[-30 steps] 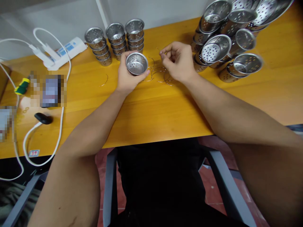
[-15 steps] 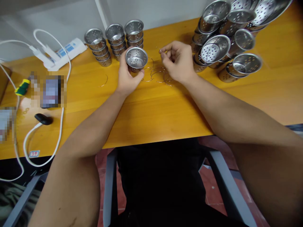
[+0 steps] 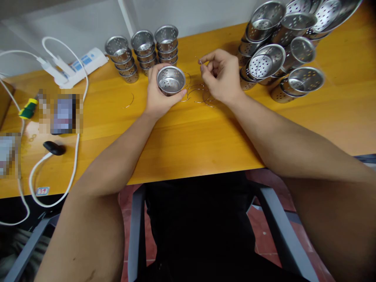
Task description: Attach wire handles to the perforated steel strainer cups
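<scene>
My left hand [image 3: 157, 98] is wrapped round a small perforated steel cup [image 3: 170, 80], held just above the yellow wooden table [image 3: 190, 137] with its mouth facing up. My right hand [image 3: 221, 76] is beside it to the right, thumb and fingers pinched on a thin curved wire [image 3: 200, 62] whose end points toward the cup. Several loose wire handles [image 3: 199, 93] lie on the table between and under both hands.
Three stacks of the same cups [image 3: 143, 49] stand behind my left hand. A jumbled pile of cups [image 3: 282, 43] fills the back right. A white power strip [image 3: 79, 64], white cables, a screwdriver [image 3: 28, 107] and a black object [image 3: 54, 147] lie at the left. One stray wire [image 3: 129, 100] lies left of my hand.
My left hand lifted the cup toward the stacks and has brought it back down a little closer to me. My right hand has stayed in place with its pinch.
</scene>
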Available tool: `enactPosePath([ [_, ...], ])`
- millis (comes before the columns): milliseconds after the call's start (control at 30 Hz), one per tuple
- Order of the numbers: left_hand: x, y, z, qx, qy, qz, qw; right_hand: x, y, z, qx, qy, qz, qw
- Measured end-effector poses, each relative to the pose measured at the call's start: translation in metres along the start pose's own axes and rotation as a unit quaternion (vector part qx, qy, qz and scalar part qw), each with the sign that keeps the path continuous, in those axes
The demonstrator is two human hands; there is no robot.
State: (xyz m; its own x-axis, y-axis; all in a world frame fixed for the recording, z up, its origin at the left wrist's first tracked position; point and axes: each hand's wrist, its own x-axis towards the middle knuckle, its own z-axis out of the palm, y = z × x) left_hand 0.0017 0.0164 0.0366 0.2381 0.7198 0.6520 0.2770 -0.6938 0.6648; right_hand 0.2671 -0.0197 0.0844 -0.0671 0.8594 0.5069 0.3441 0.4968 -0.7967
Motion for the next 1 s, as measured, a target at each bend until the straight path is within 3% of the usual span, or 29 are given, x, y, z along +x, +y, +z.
enactPosePath([
  [100, -0.001, -0.005, 0.011, 0.02, 0.071, -0.015, 0.997, 0.002, 0.006, 0.002, 0.004, 0.006, -0.014, 1.0],
  [533, 0.0, 0.016, 0.02, -0.032, 0.016, -0.046, 0.998, 0.001, 0.002, 0.004, 0.013, 0.005, -0.042, 0.999],
  [700, -0.003, 0.009, 0.019, -0.031, 0.002, -0.034, 0.999, -0.006, -0.018, 0.004, -0.014, 0.018, -0.053, 0.998],
  [867, -0.003, 0.005, 0.017, -0.033, 0.008, -0.027, 0.999, -0.017, -0.048, 0.004, -0.059, -0.04, -0.05, 0.996],
  [1000, -0.007, 0.003, 0.018, -0.025, -0.011, -0.031, 0.999, -0.021, -0.056, 0.003, -0.07, -0.051, -0.065, 0.994],
])
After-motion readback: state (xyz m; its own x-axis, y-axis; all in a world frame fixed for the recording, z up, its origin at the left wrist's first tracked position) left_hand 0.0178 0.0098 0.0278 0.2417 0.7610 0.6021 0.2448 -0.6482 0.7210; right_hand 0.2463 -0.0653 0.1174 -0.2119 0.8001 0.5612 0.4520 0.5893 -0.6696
